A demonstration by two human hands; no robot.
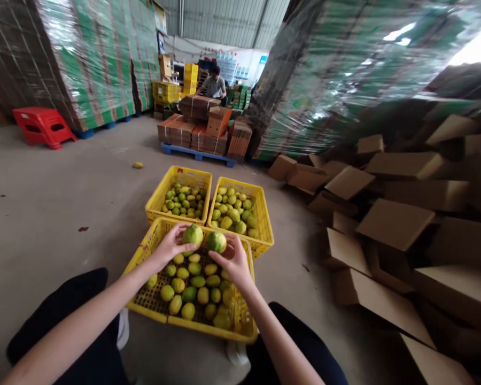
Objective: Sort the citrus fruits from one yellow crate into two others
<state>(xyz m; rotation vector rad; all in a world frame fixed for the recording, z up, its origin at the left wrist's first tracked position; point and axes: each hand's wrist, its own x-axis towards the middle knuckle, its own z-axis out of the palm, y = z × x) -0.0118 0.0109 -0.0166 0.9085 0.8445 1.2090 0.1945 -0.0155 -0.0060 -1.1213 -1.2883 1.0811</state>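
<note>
My left hand (171, 247) grips a yellow-green lemon (193, 236) above the far side of the near yellow crate (208, 330). Just to its right, my right hand (233, 258) holds a greener lemon (217, 242) between thumb and fingers. The two fruits are close together but apart. Many yellow and green lemons (189, 294) lie spread over the bottom of the near crate. Behind it stand two more yellow crates, the left one (154, 202) with smaller, greener lemons and the right one (266, 219) with mostly yellow-green ones.
Empty cardboard boxes (395, 224) are heaped on the right. A blue pallet (198, 155) bears bundled cardboard, with a person (214, 85) behind it. Wrapped stacks rise on both sides. A red stool (44, 125) stands at left; one lemon (138, 165) lies on the floor.
</note>
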